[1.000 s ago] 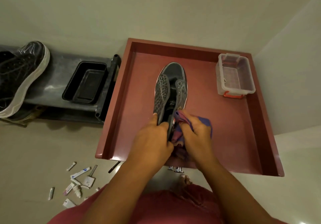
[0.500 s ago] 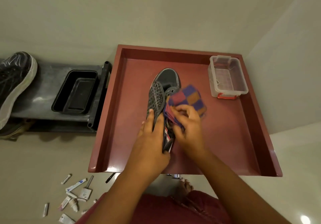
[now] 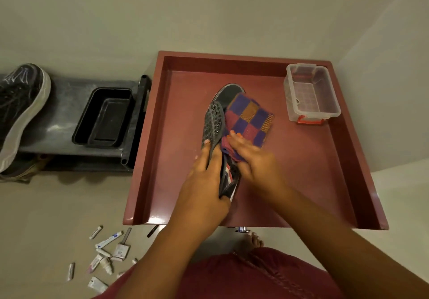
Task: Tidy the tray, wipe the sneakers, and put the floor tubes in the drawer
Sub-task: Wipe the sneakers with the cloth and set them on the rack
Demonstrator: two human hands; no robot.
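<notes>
— Left hand (image 3: 204,187)?
— Curled round the heel end of the dark sneaker (image 3: 214,122), thumb inside the opening, fingertips up on the perforated side.
— And the right hand (image 3: 253,159)?
— Pressing the checked cloth (image 3: 249,119) against the sneaker's upper, fingers bent over the cloth's near edge. Blue, red and orange squares, folded, covering the right side of the toe.
— Where exactly?
— On the red tray (image 3: 348,159), about the middle, toe pointing away toward the wall.
— Anything else on that tray?
— Clear plastic box (image 3: 311,94) with red clips, far right corner, well apart from the sneaker.
— The tubes?
— Small tubes (image 3: 106,252) scattered on the floor, lower left, just beside the tray's near corner.
— Further left?
— Dark shelf (image 3: 65,117) carrying a black tray (image 3: 103,117) and a second sneaker (image 3: 21,108), black with a white sole, at the left edge.
</notes>
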